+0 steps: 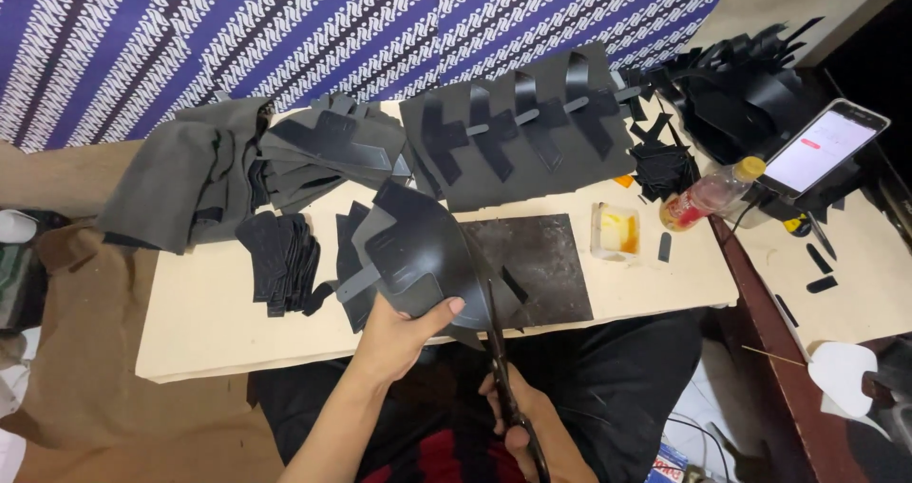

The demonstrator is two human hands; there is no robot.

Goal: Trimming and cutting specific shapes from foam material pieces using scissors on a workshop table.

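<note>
- Fingers of the left hand (pixel 397 336) pinch the near edge of a curved black leather piece (pixel 418 255), thumb on top and the rest curled beneath, so this hand is closed on the piece and holds it up over the board
- Fingers of the right hand (pixel 521 416) are wrapped through the handles of black scissors (pixel 501 359); the blades point away from the body and reach the piece's edge just right of the left thumb, but how far apart they stand cannot be told
- The piece looks thin, light and pliable yet firm enough to keep its domed shape; its smooth face may slip, so a grip close to the cut line, as the left hand has it, seems the surest hold
- Just beyond the fingertips lies a dark cutting mat (pixel 541 265) on the pale work board (pixel 209 322), whose near edge runs right under both wrists
- Left of the fingers sits a stack of small black cut pieces (pixel 280 260), farther off grey folded material (pixel 190 179)
- Right of the fingers stand a glue tray (pixel 616 231) and a bottle (pixel 708 196), well apart
- Open board is left and right of the hands; above the mat it looks crowded
</note>
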